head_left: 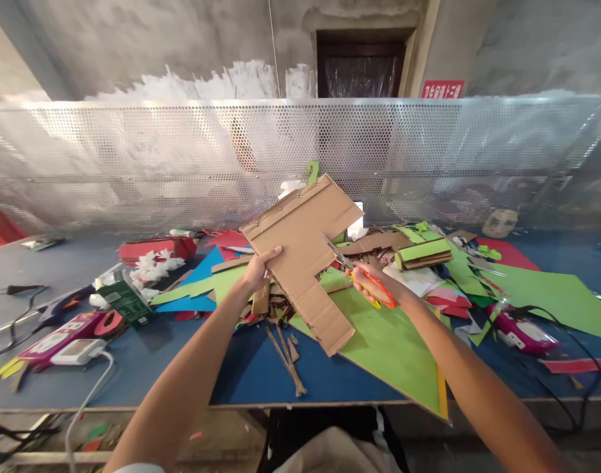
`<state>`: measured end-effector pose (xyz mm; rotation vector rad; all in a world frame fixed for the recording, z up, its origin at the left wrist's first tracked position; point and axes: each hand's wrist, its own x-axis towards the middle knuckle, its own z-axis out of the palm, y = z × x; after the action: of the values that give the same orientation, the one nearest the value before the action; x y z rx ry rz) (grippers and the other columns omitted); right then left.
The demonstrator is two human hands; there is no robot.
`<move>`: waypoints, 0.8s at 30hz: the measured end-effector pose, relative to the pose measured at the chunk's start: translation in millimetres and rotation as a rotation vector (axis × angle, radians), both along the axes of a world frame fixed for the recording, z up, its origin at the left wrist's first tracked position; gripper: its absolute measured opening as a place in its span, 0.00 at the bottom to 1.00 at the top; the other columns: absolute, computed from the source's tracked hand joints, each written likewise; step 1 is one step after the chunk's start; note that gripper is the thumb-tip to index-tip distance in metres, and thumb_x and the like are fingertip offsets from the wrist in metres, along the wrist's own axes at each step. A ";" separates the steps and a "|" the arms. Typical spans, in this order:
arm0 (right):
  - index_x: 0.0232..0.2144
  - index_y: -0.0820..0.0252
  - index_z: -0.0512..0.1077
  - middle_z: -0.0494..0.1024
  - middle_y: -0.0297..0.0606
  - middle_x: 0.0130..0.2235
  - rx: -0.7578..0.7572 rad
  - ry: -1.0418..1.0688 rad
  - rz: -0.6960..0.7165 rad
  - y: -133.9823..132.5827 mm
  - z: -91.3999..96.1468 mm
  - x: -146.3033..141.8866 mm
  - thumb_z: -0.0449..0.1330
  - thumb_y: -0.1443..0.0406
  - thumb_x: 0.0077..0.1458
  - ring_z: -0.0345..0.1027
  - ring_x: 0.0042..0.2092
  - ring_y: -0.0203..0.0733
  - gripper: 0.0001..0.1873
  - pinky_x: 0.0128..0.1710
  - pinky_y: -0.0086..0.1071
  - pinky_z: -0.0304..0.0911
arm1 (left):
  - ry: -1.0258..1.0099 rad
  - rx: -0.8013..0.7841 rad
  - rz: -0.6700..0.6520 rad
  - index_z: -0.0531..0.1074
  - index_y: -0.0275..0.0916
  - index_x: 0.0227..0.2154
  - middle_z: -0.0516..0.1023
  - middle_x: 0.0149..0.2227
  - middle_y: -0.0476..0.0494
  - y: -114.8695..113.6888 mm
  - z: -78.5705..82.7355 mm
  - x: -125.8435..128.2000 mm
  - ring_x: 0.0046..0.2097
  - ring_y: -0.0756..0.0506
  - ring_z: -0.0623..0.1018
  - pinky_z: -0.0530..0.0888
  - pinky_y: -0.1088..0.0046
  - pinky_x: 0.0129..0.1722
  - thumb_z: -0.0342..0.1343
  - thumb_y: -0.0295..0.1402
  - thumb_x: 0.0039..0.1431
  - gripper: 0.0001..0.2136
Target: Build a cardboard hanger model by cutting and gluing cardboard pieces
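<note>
A piece of brown cardboard (300, 243) with a notched, irregular outline is held up tilted above the table. My left hand (257, 270) grips its left edge, thumb on the front face and fingers hidden behind. In my right hand (372, 282) is a pair of scissors (379, 289) with orange and yellow handles. Their blades point up and left, at the inner corner of the cardboard's right side; whether they bite into it I cannot tell. Below the scissors lies a large sheet of green paper (393, 348).
Paper and cardboard scraps (379, 243) heap along the table's middle. At left are a green box (125, 299), a glue gun (66, 302), a white charger (78, 352) with its cable, and a magenta power strip (58, 338). A perforated metal screen (182, 164) stands behind.
</note>
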<state>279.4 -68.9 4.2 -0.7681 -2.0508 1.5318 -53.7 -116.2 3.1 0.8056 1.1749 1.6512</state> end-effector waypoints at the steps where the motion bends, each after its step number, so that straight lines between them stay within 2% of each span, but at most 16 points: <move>1: 0.42 0.55 0.68 0.64 0.24 0.24 0.000 -0.004 -0.007 -0.8 0.1 -0.7 0.56 0.32 0.55 0.53 0.18 0.28 0.35 0.13 0.22 0.53 | -0.002 0.003 0.001 0.78 0.31 0.33 0.81 0.27 0.43 0.2 -0.7 0.5 0.21 0.50 0.74 0.67 0.77 0.15 0.70 0.34 0.46 0.13; 4: 0.42 0.55 0.69 0.64 0.25 0.24 0.013 0.000 -0.029 -4.1 1.6 -1.0 0.56 0.31 0.55 0.55 0.18 0.29 0.35 0.13 0.22 0.54 | -0.026 0.008 -0.011 0.78 0.31 0.33 0.81 0.28 0.42 -0.2 -0.4 1.2 0.21 0.49 0.75 0.70 0.76 0.17 0.70 0.33 0.46 0.13; 8: 0.42 0.55 0.69 0.65 0.26 0.24 0.029 0.005 -0.044 -9.1 4.1 -0.8 0.54 0.31 0.56 0.55 0.17 0.30 0.36 0.13 0.24 0.57 | -0.042 -0.029 -0.042 0.76 0.32 0.28 0.77 0.21 0.45 -1.7 2.5 2.1 0.15 0.53 0.67 0.56 0.78 0.10 0.70 0.34 0.47 0.11; 10: 0.41 0.56 0.69 0.65 0.26 0.23 0.053 -0.005 -0.056 -10.7 4.4 -1.1 0.53 0.32 0.58 0.55 0.17 0.30 0.34 0.13 0.24 0.56 | -0.029 -0.039 -0.050 0.76 0.32 0.27 0.76 0.20 0.46 -2.0 3.2 2.5 0.14 0.54 0.65 0.53 0.79 0.09 0.70 0.35 0.47 0.12; 17: 0.37 0.56 0.71 0.66 0.27 0.21 0.150 -0.047 -0.154 -17.1 5.8 -3.7 0.55 0.37 0.61 0.56 0.14 0.31 0.29 0.10 0.24 0.54 | -0.016 0.019 -0.024 0.79 0.32 0.33 0.81 0.27 0.42 -0.4 -0.2 0.6 0.22 0.47 0.78 0.74 0.76 0.19 0.71 0.34 0.46 0.13; 21: 0.34 0.56 0.70 0.66 0.27 0.19 0.226 -0.085 -0.195 -22.9 10.9 -5.2 0.53 0.37 0.63 0.56 0.13 0.33 0.29 0.10 0.27 0.51 | -0.032 0.043 -0.021 0.79 0.32 0.35 0.82 0.29 0.43 0.0 -2.4 0.9 0.23 0.47 0.79 0.75 0.75 0.21 0.71 0.32 0.46 0.14; 24: 0.28 0.55 0.66 0.64 0.28 0.18 0.303 -0.090 -0.220 -25.2 14.0 -5.4 0.54 0.39 0.63 0.55 0.15 0.34 0.28 0.13 0.28 0.50 | -0.042 0.028 -0.023 0.78 0.33 0.36 0.82 0.28 0.43 -0.7 -2.5 3.4 0.24 0.46 0.79 0.75 0.75 0.20 0.71 0.32 0.46 0.14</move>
<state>274.0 -94.1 18.2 -0.9194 -2.1158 1.0544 -50.3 -116.9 0.5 0.7956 1.1122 1.6612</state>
